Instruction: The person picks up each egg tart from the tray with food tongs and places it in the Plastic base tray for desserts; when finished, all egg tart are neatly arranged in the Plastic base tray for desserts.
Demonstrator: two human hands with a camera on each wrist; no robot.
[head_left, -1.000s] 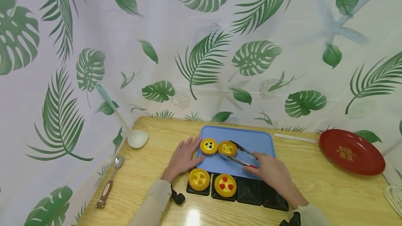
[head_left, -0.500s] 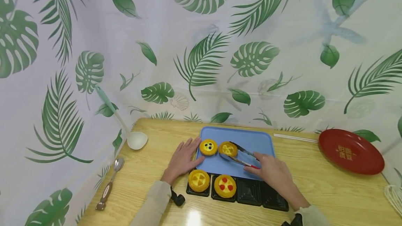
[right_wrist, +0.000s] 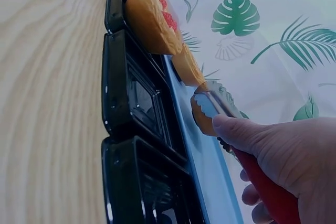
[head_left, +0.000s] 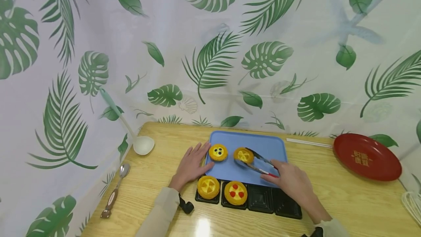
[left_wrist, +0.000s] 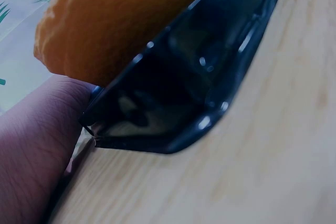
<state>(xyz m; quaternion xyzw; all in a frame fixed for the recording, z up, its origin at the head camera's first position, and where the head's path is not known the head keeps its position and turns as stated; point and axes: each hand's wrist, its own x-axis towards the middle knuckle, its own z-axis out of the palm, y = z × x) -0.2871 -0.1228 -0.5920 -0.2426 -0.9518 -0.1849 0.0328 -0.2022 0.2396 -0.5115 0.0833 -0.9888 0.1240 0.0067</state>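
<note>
My right hand (head_left: 292,180) grips the red-handled tongs (head_left: 260,171), whose tips lie on both sides of a tart with a yellow pattern (head_left: 243,155) over the blue tray (head_left: 269,147). In the right wrist view the thumb presses along the tongs (right_wrist: 262,182) and the tips hold the tart (right_wrist: 202,116). My left hand (head_left: 192,165) rests with spread fingers on the tray's left edge, beside a blueberry-topped tart (head_left: 218,153). In front of the tray, a yellow tart (head_left: 208,187) and a red-topped tart (head_left: 235,193) sit in black square cups.
Two black cups (head_left: 260,198) without tarts continue the row rightward. A red oval plate (head_left: 366,156) and white chopsticks (head_left: 309,143) lie at the right, with a whisk (head_left: 411,206) at the edge. A white ladle (head_left: 143,145) and a spoon (head_left: 113,193) are on the left.
The tongs and the tart between their tips have moved slightly right, away from the blueberry-topped tart, along with my right hand. My left hand has stayed in place.
</note>
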